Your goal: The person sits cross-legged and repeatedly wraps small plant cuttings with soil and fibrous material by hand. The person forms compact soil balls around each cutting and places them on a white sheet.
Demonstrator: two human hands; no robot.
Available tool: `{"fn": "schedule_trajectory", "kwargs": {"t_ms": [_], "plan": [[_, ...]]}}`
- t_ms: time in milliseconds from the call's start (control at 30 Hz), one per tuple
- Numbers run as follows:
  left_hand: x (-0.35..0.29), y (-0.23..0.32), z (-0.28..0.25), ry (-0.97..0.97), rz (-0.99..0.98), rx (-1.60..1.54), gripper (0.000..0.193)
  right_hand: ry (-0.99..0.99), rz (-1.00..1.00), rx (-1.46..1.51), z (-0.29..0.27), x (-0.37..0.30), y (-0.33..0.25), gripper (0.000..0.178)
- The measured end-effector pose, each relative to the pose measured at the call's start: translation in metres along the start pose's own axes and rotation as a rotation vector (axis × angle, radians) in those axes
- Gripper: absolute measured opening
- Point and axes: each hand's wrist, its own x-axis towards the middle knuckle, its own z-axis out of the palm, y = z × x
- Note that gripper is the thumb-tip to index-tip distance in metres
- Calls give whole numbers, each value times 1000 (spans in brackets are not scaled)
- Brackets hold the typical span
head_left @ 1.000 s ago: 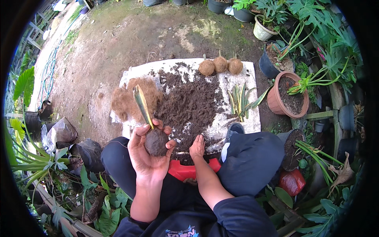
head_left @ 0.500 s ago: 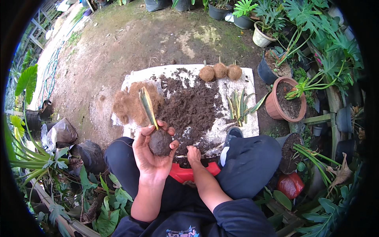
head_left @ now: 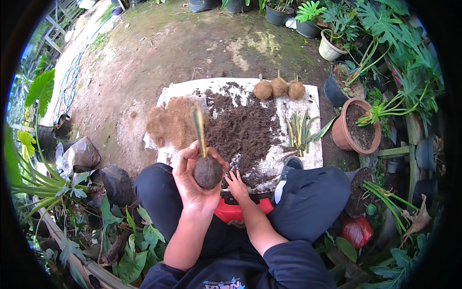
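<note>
My left hand (head_left: pixel 195 180) is raised and closed around a dark soil ball (head_left: pixel 208 172). A yellow-edged green leaf cutting (head_left: pixel 198 127) stands upright out of the ball's top. To its right, my right hand (head_left: pixel 236 185) lies low with fingers stretched toward the near edge of a heap of loose brown soil (head_left: pixel 240 132); nothing is visible in it. Left of the heap lies a pile of brown coconut fibre (head_left: pixel 173 123). On the right side, several leaf cuttings (head_left: pixel 301 132) rest together. Everything is spread on a white sheet (head_left: pixel 180 89).
Three fibre-wrapped balls (head_left: pixel 279 87) with short stems line the sheet's far right corner. A red plastic object (head_left: pixel 243 210) sits between my legs. Potted plants stand along the right, including a terracotta-coloured pot (head_left: pixel 342 130). Black plant bags (head_left: pixel 115 185) and leafy plants crowd the left.
My right hand has opened from curled to stretched fingers beside the soil. The left hand still holds the ball, its leaf now tilted more upright. The whole view has shifted slightly.
</note>
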Motion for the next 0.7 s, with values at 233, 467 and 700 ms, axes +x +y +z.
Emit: {"fn": "schedule_trajectory", "kwargs": {"t_ms": [233, 467, 700], "plan": [[12, -11, -11, -29, -110, 46, 57, -24, -131, -177, -5, 11, 20, 23], [18, -18, -10, -99, -141, 27, 43, 448, 363, 602, -38, 28, -4, 17], [24, -20, -9, -148, -99, 2, 43, 399, 373, 2203, -107, 60, -29, 22]]}}
